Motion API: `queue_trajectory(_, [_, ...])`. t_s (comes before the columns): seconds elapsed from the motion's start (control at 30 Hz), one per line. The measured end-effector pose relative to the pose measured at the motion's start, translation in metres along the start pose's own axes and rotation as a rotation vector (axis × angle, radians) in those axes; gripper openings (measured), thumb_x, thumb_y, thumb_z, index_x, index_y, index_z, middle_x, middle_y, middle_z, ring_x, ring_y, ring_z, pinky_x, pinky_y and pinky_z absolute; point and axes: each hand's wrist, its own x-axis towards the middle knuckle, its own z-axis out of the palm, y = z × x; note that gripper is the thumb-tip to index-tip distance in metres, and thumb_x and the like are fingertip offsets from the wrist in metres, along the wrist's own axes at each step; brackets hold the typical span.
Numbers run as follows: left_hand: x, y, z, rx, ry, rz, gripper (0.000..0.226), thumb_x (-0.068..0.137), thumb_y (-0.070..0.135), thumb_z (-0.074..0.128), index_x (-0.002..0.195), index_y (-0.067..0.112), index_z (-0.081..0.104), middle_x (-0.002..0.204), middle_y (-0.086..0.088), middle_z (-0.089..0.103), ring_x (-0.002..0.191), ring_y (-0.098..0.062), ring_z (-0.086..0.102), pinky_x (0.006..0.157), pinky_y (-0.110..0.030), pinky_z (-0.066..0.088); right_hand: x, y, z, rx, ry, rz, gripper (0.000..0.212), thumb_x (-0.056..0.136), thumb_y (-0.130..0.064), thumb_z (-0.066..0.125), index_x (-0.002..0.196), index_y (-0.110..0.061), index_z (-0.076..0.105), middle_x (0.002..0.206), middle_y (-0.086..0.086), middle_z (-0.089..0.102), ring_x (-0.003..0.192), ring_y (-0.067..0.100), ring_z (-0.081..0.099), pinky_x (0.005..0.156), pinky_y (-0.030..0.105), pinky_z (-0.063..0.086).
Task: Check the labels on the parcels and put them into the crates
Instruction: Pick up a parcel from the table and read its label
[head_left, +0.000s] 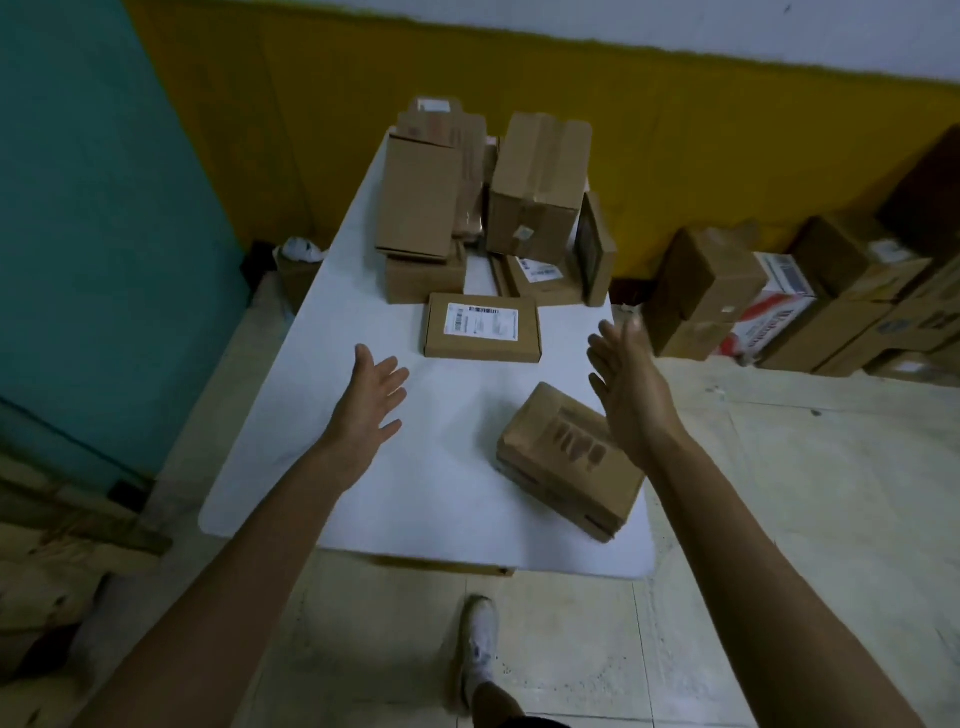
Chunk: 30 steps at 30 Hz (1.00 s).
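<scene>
Parcel pile (535, 182) — floor cartons (706, 275) alongside

Dim, soft-focus picture; wide-angle bending at edges, corners dark.

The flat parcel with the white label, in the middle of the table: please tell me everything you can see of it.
The flat parcel is a low rectangular box of plain brown cardboard, closed, lying flat on the white table. A white label with barcodes faces up on its top; the print is too small to read. It lies in front of the pile of boxes. The left hand and the right hand, both open, are near it, not touching.
</scene>
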Motion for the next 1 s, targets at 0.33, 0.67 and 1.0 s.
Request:
queue_trajectory(0.33, [0.16, -0.017, 0.02, 0.291, 0.23, -0.012, 0.043, 0.1, 0.035, 0.041, 0.14, 0.018, 0.041, 0.146, -0.005, 0.041, 0.128, -0.021, 0.042, 0.094, -0.029, 0.034, 0.184, 0.064, 0.007, -0.354, 0.109, 0.279, 0.072, 0.095, -0.054, 0.045, 0.152, -0.017, 0.021, 0.158, 0.006, 0.024, 0.142, 0.03, 0.028, 0.112, 0.041, 0.027])
queue_trajectory(0.67, [0.223, -0.035, 0.017, 0.454, 0.128, -0.017, 0.037, 0.093, 0.04, 0.054, 0.126, 0.022, 0.054, 0.132, -0.002, 0.054, 0.118, -0.022, 0.051, 0.092, -0.034, 0.043, 0.216, 0.087, 0.026, -0.351, 0.107, 0.273, 0.062, 0.093, -0.038, 0.058, 0.145, -0.01, 0.037, 0.148, 0.009, 0.043, 0.13, 0.028, 0.045, 0.1, 0.034, 0.04])
queue_trajectory(1.0, [0.185, 0.019, -0.002, 0.731, 0.259, 0.246, 0.034, 0.087, 0.038, 0.065, 0.111, 0.016, 0.057, 0.101, -0.006, 0.058, 0.086, -0.025, 0.058, 0.07, -0.031, 0.045, 0.145, 0.001, 0.058, -0.441, 0.273, -0.436, 0.052, 0.081, -0.046, 0.07, 0.128, -0.043, 0.047, 0.121, -0.027, 0.052, 0.109, -0.005, 0.053, 0.086, 0.006, 0.043])
